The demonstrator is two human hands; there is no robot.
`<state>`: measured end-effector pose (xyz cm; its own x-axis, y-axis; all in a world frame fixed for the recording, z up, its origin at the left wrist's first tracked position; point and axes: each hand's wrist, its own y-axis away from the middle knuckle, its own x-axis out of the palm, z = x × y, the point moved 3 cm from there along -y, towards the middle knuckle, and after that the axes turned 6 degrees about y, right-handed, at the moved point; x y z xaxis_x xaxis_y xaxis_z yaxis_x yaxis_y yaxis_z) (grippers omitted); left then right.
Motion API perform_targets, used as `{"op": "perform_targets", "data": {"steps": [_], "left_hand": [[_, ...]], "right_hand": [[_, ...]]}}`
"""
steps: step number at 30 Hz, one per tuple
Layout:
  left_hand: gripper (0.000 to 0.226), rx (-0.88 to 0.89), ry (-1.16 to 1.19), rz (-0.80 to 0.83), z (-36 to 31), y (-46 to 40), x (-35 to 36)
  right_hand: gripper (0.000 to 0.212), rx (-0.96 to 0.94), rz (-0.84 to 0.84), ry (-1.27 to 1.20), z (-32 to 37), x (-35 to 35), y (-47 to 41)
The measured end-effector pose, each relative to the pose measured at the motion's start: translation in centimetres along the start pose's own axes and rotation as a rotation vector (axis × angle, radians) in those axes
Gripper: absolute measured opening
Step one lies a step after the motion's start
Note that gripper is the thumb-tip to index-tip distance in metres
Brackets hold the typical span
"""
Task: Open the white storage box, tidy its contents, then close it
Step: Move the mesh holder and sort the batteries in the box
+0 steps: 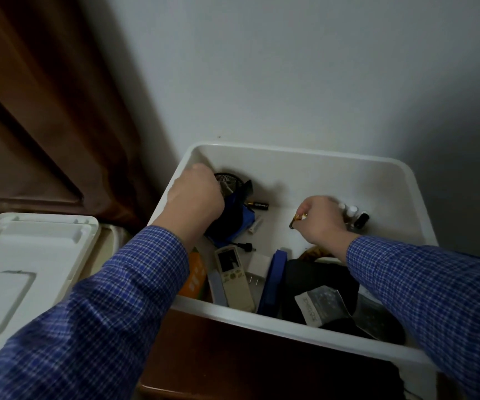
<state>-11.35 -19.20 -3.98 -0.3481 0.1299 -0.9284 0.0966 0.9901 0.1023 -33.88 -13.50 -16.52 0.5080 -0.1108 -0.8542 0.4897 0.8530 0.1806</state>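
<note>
Tidying step: white storage box (296, 157) open, lid (30, 255) off at left. Left hand (195, 197) clenched on blue bundle (233, 223), far-left corner; right hand (322, 220) gripping small bottles (351, 210) near far-right wall. Next: seat both, refit lid.

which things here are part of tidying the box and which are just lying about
Part of the job:
white storage box, open
its lid, set down to the left
left hand on the blue and black item
right hand at the small bottles
remote control, battery, white charger

Just lying about:
brown curtain
grey wall
</note>
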Motion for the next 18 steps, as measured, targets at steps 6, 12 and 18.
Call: {"op": "perform_targets", "data": {"steps": [6,12,18], "left_hand": [[0.024,0.102,-0.090,-0.086,0.0,0.1,0.2],[0.025,0.113,-0.106,-0.087,0.0,0.1,0.2],[0.024,0.103,-0.077,-0.105,0.2,0.0,0.2]], "right_hand": [[0.016,-0.017,-0.122,-0.103,0.6,1.1,-0.3],[0.008,0.064,-0.140,-0.157,0.8,2.8,-0.7],[0.023,0.217,-0.173,-0.300,0.2,2.9,-1.7]]}}
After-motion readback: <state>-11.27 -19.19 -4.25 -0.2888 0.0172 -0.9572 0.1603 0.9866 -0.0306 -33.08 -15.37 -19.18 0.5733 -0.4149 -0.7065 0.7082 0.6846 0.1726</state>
